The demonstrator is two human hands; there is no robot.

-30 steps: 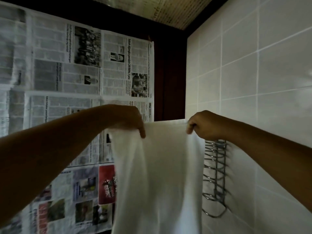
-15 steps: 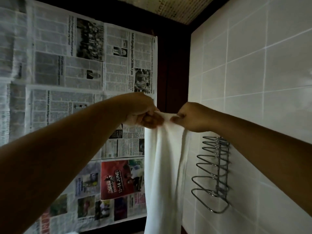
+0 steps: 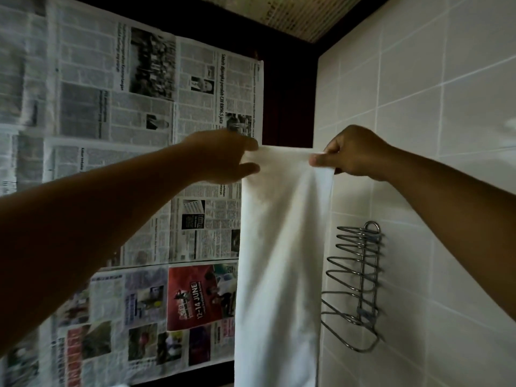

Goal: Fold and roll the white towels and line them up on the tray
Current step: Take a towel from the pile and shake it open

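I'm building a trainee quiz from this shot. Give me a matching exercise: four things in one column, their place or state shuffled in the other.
1. white towel
2. wire rack
3. newspaper sheets
4. right hand

A. fixed to the tiled wall
B. pinches the towel's top edge
C. hangs down, held at the top
D. cover the surface on the left

Pairs: 1-C, 2-A, 3-D, 4-B

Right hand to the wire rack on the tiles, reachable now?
Likely yes: the wire rack hangs below the right hand with nothing between, but that hand pinches the top edge of the towel.
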